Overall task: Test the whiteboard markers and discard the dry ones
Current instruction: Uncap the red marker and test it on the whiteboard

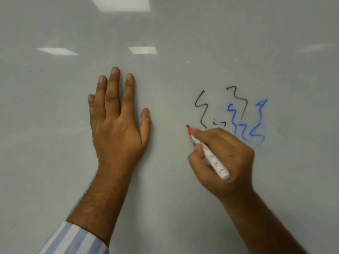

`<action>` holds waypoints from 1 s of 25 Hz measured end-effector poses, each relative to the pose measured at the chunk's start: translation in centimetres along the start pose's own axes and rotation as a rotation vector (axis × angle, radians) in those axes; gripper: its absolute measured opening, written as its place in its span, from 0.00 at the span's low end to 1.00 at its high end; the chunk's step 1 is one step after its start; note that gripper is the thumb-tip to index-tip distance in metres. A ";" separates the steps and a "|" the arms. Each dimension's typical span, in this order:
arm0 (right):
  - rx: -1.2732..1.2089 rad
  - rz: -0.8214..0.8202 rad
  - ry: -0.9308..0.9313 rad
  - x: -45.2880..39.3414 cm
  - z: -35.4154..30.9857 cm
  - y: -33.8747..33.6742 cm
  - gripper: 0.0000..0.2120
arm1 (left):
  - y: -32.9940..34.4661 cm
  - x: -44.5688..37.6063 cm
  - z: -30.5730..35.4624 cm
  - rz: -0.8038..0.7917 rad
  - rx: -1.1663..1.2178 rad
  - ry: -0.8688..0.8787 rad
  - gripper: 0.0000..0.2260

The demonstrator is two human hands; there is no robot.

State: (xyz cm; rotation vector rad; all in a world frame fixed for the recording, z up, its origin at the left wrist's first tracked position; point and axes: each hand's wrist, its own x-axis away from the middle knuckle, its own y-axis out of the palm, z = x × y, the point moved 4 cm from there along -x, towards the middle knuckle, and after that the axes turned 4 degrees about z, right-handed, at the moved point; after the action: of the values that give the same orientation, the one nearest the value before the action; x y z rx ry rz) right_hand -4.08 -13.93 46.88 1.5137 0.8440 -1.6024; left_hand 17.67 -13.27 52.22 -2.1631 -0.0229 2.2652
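Filling the view, the whiteboard [55,125] reflects ceiling lights; I see black squiggles [201,109] and blue squiggles [238,125] toward its right side. My left hand [117,121] lies flat on it, fingers straight and released. My right hand [225,158] pinches the red-tipped marker [209,154] mid-barrel, tip touching the board left of the squiggles. I judge it light, rigid, slightly slick; gripping near the tip suits best.

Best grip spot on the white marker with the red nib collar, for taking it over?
Probably the free rear of the white marker with the red nib collar, near the butt end below the right hand and its fingers. The barrel slants down-right off the whiteboard, so come from the lower right.
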 end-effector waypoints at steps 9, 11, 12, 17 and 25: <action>0.093 0.077 0.229 5.3 2.6 -5.6 0.10 | -0.1 2.5 0.3 0.018 0.023 -0.014 0.30; 0.078 0.096 0.269 6.0 3.3 -6.4 0.10 | -0.2 3.2 0.5 0.027 0.029 -0.018 0.30; 0.081 0.075 0.268 6.2 3.2 -6.3 0.11 | -0.2 3.3 0.5 0.027 0.035 -0.014 0.30; 0.092 0.071 0.349 7.4 3.1 -7.4 0.08 | -0.1 3.8 0.4 0.030 0.050 0.009 0.30; -0.106 -0.182 0.341 8.8 -3.0 -2.5 0.14 | -0.1 4.5 0.4 0.010 0.038 0.024 0.31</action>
State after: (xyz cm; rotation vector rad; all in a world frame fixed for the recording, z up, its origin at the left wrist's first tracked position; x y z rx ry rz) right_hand -4.82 -10.84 37.82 1.6987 1.2669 -1.4175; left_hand 17.10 -13.11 47.74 -2.1763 0.0305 2.2261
